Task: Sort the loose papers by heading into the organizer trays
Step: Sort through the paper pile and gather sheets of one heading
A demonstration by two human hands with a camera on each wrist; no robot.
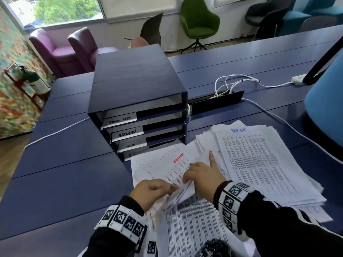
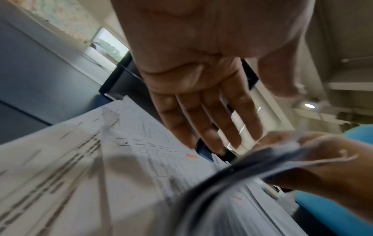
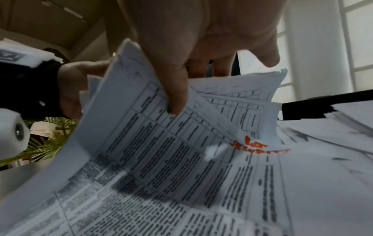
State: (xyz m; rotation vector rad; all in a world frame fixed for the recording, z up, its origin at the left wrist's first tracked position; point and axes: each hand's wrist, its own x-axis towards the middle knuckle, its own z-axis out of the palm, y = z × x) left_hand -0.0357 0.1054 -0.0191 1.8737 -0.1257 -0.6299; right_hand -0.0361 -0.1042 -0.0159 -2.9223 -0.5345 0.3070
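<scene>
A long dark blue table (image 1: pixel 65 182) fills the near part of an office lounge, with purple armchairs (image 1: pixel 55 51) and a green swivel chair (image 1: pixel 199 23) along the far window wall, and white cables (image 1: pixel 233 84) trailing across the tabletop. On the table stands a dark blue stacked paper organizer (image 1: pixel 137 84) whose open tray mouths face the person, each with a handwritten white label; the two upper ones read as "TASK LIST" (image 1: pixel 119 120) and "ADMIN" (image 1: pixel 127 134), the lower ones being too small or too hidden to read. The loose white printed papers (image 1: pixel 259 164) lie fanned out just in front of and to the right of the organizer, long axis running away from the person; the top sheet of the right-hand heap bears a blue heading. Nearer, a sheet with a red heading (image 1: pixel 167 164) lies directly below the tray mouths, its top edge touching the lowest tray. The left hand (image 1: pixel 148 190) has its fingers curled, pinching the near edge of a curled sheet, though motion blur hides exactly how many sheets. The right hand (image 1: pixel 202 179) pinches that same lifted bundle between thumb and curled fingers, index finger stretched flat across the pile. The red-headed sheet lies ahead of both hands, slightly left, so the left hand is the nearer; a straight push forward along its long axis would probably carry it toward the trays
</scene>
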